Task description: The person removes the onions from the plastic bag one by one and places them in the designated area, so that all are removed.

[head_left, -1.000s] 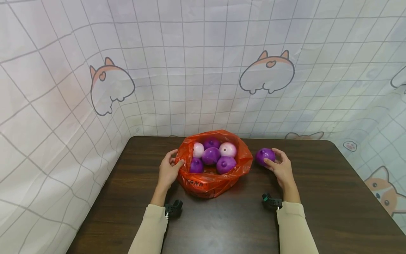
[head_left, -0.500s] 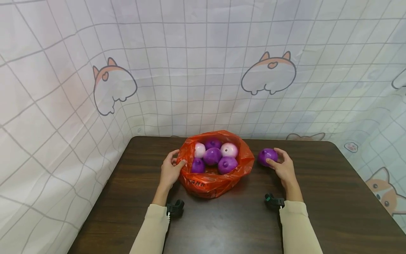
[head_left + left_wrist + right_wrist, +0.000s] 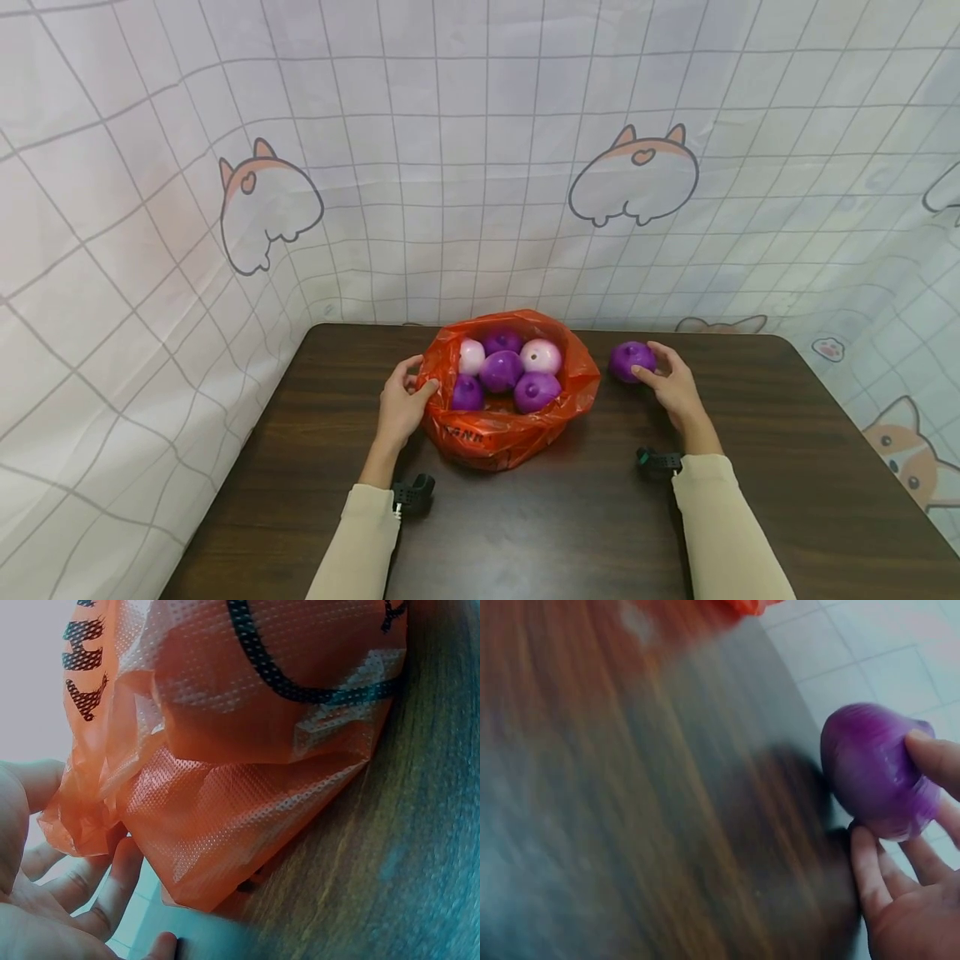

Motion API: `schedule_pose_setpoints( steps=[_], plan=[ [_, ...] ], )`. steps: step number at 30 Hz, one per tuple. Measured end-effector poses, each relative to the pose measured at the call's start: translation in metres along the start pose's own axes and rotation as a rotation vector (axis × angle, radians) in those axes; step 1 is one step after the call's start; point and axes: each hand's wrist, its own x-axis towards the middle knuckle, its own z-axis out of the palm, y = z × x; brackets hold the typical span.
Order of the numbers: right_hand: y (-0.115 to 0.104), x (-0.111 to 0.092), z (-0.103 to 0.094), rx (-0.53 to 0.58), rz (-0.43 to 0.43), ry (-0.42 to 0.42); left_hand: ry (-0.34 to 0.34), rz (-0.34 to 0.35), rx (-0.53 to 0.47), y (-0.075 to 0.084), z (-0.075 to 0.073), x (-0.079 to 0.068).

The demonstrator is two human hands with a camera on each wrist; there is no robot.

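Note:
My left hand (image 3: 401, 407) pinches the left rim of a red plastic bag (image 3: 487, 442) in the head view. The left wrist view shows the bag's crumpled film (image 3: 232, 817) between thumb and fingers. Inside the wide-mouthed bag lie several purple onions and white-pink ones, among them a purple onion (image 3: 501, 371) in the middle and a pale onion (image 3: 541, 357) behind it. To the right of the bag, my right hand (image 3: 678, 387) holds another shiny purple onion (image 3: 630, 362). Thumb and fingers lie on either side of this onion (image 3: 874, 769) in the right wrist view.
The bag stands near the far edge of a dark wooden table (image 3: 510, 533). Behind and beside it hangs a white checked curtain (image 3: 480, 192) with cartoon dogs. A black wrist camera (image 3: 414, 493) sits at the left wrist and another (image 3: 658, 461) at the right.
My right hand has shifted slightly right and away from me with the purple onion. The left hand keeps its hold on the bag rim; the head view has shifted a little.

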Motion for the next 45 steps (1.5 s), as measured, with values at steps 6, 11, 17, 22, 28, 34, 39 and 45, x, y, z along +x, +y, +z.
schedule_pose_setpoints(
  steps=[6, 11, 17, 22, 28, 34, 39, 45],
  plan=[
    [0.003, 0.006, -0.003, -0.016, 0.01, -0.03, 0.006, 0.001, -0.001, 0.0, 0.0, 0.0],
    [0.006, 0.011, -0.005, -0.025, 0.028, -0.035, 0.009, 0.011, 0.003, 0.0, 0.001, 0.0],
    [0.001, 0.011, -0.008, -0.017, 0.035, -0.066, 0.002, -0.003, -0.004, 0.002, 0.0, -0.001],
    [0.0, 0.011, -0.007, -0.002, 0.045, -0.072, 0.0, -0.015, 0.013, 0.002, -0.001, -0.001],
    [0.004, 0.013, -0.006, 0.002, 0.04, -0.074, 0.007, -0.019, 0.015, 0.002, 0.0, -0.001],
    [0.006, 0.013, -0.007, 0.01, 0.047, -0.078, 0.007, -0.025, 0.018, 0.002, 0.0, -0.001],
    [0.008, 0.014, -0.006, 0.013, 0.051, -0.083, 0.013, -0.025, 0.021, 0.002, 0.0, -0.001],
    [0.005, 0.015, -0.005, 0.011, 0.047, -0.082, 0.01, -0.023, 0.01, 0.002, 0.0, -0.002]
  ],
)
